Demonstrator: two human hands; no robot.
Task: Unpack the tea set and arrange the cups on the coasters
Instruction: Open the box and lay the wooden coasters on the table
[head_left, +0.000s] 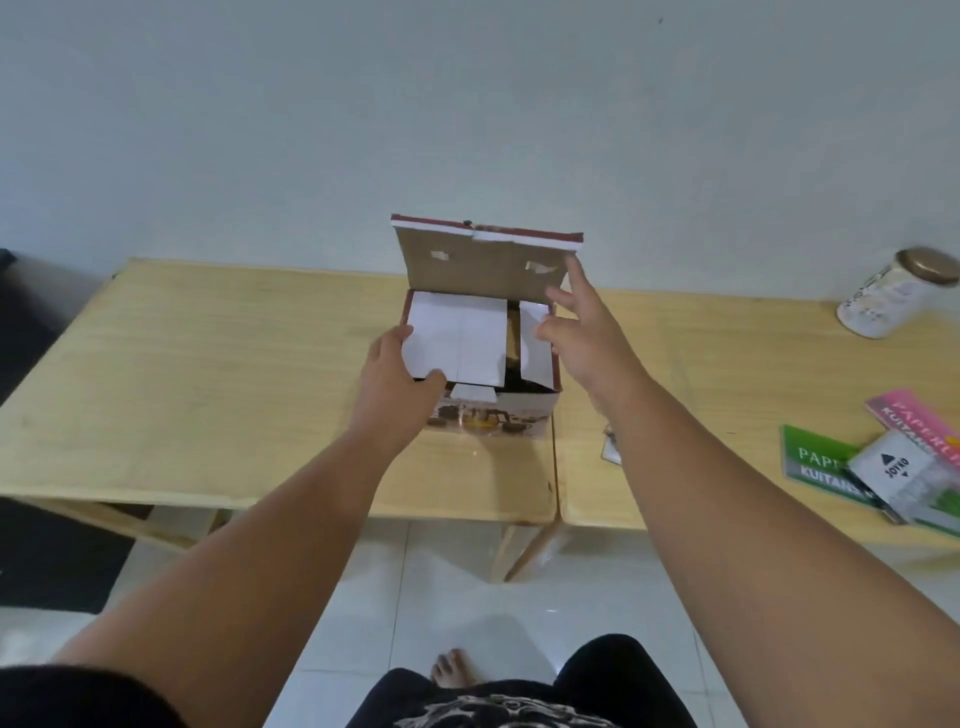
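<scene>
A red cardboard tea set box (498, 410) stands on the wooden table (208, 364), its lid (483, 265) raised upright at the back. White inner flaps (462, 338) cover most of the opening, with a dark gap between them. My left hand (397, 374) grips the near left corner of the box and the left white flap. My right hand (576, 327) has spread fingers; one fingertip touches the lid's right edge and the thumb rests on the right flap. No cups or coasters show.
A second wooden table (727, 389) adjoins on the right, carrying a white jar with a gold lid (893, 296), green and pink receipt books (815, 462) and a white packet (898, 467). A dark mat (31, 332) lies left; white floor tiles below.
</scene>
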